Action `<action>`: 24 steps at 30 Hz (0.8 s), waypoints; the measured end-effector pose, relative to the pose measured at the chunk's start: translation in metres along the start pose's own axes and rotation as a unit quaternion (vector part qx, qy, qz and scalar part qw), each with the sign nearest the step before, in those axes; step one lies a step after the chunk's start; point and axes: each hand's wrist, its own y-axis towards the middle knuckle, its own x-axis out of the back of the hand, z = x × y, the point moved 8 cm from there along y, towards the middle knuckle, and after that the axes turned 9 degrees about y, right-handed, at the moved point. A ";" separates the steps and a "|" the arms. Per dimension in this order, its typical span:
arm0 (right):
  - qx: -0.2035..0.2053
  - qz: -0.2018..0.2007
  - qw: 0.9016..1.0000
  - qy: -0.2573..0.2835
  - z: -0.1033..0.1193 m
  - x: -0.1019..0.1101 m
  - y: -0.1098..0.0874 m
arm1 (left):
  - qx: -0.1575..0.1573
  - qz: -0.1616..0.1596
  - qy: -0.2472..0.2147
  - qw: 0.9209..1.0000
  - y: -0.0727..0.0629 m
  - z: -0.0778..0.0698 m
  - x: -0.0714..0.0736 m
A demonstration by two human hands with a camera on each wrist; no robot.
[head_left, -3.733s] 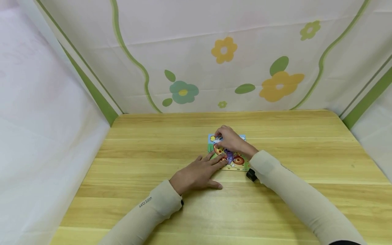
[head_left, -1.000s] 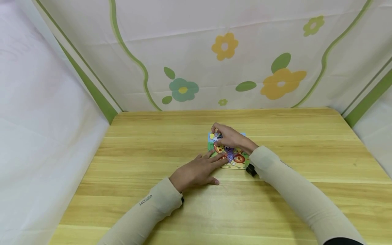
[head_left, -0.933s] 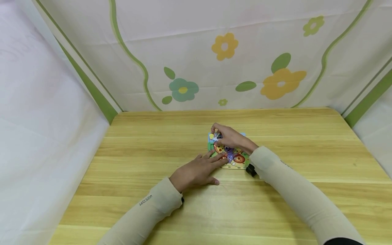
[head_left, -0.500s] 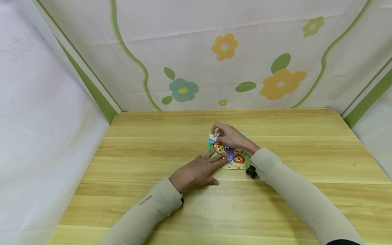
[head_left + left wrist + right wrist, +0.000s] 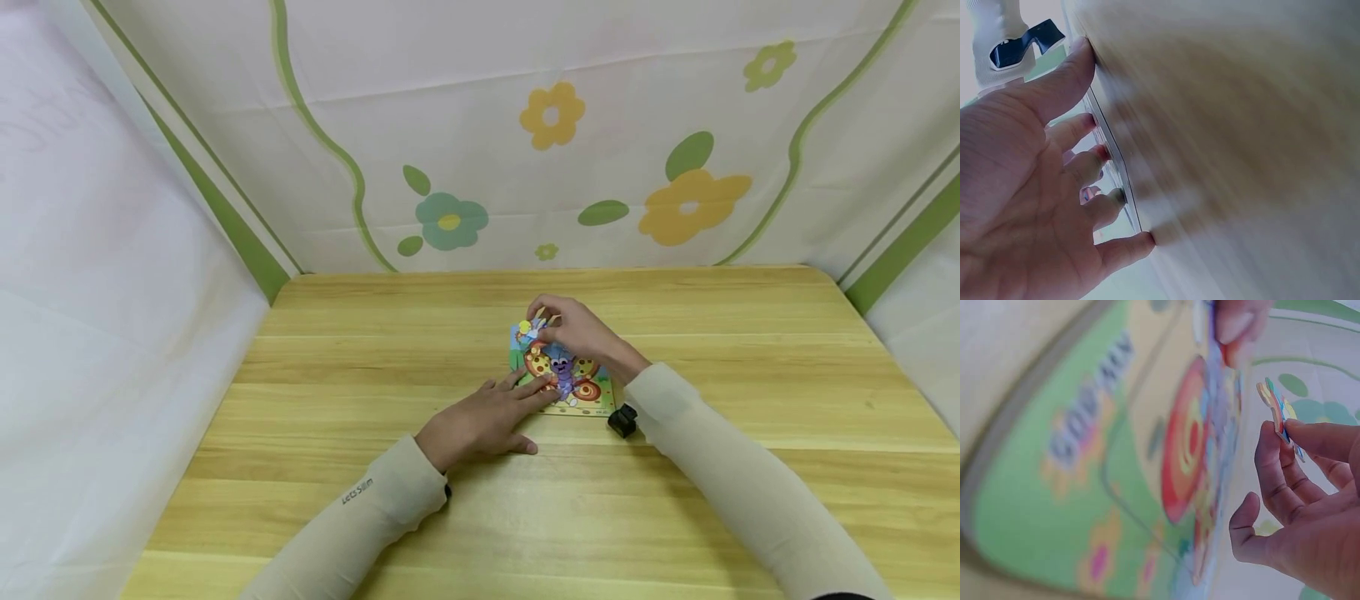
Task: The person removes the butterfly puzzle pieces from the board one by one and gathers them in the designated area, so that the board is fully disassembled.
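A butterfly puzzle board (image 5: 604, 406) with a green, blue and cream picture lies flat on the wooden table. My right hand (image 5: 583, 332) pinches a thin puzzle piece (image 5: 525, 327) with a yellow patch, raised over the board's far left corner. Seen from the right wrist, that piece (image 5: 1280, 415) stands on edge between the fingertips, clear of the board. My left hand (image 5: 480, 423) rests with spread fingers across the board's near left part. In the left wrist view, fingertips (image 5: 1110, 206) lie at the board's edge, and the thumb is apart from them.
The wooden table (image 5: 337, 375) reaches to a white cloth wall (image 5: 465, 125) with printed flowers. White cloth (image 5: 112, 292) also hangs at the left. A small black wrist device (image 5: 622, 421) sits under the right cuff, close to the board's near right corner.
My right hand has risen and shifted slightly right, lifting the piece off the board's far left corner; more of the butterfly shows. My left hand stays in place.
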 end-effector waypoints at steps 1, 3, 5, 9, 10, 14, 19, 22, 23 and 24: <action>0.000 -0.002 1.000 0.004 0.000 0.003 -0.001 | 0.001 0.000 0.001 1.000 0.000 0.000 0.000; -0.003 -0.009 1.000 0.010 0.000 0.010 -0.002 | 0.002 0.001 0.001 1.000 0.000 0.000 0.000; -0.006 -0.017 1.000 0.010 -0.001 0.019 -0.004 | 0.003 0.002 0.001 1.000 0.000 0.000 0.001; -0.019 -0.034 0.999 0.005 -0.006 0.040 -0.009 | 0.003 0.002 -0.001 1.000 -0.001 -0.001 0.002; -0.022 -0.038 0.999 0.004 -0.008 0.046 -0.011 | 0.003 0.002 -0.002 1.000 -0.001 -0.001 0.002; -0.028 -0.054 0.998 -0.009 -0.015 0.065 -0.017 | 0.002 0.001 -0.002 1.000 -0.002 -0.002 0.002; -0.049 -0.074 0.996 -0.024 -0.029 0.090 -0.024 | 0.001 -0.002 0.006 1.000 -0.002 -0.003 0.002; -0.074 -0.084 0.993 -0.025 -0.041 0.104 -0.026 | 0.001 -0.003 0.008 1.000 -0.002 -0.003 0.001; -0.082 -0.085 0.993 -0.023 -0.044 0.109 -0.027 | 0.002 -0.004 0.009 1.000 -0.002 -0.003 0.001; -0.089 -0.086 0.992 -0.023 -0.048 0.113 -0.028 | 0.002 -0.004 0.010 1.000 -0.002 -0.003 0.001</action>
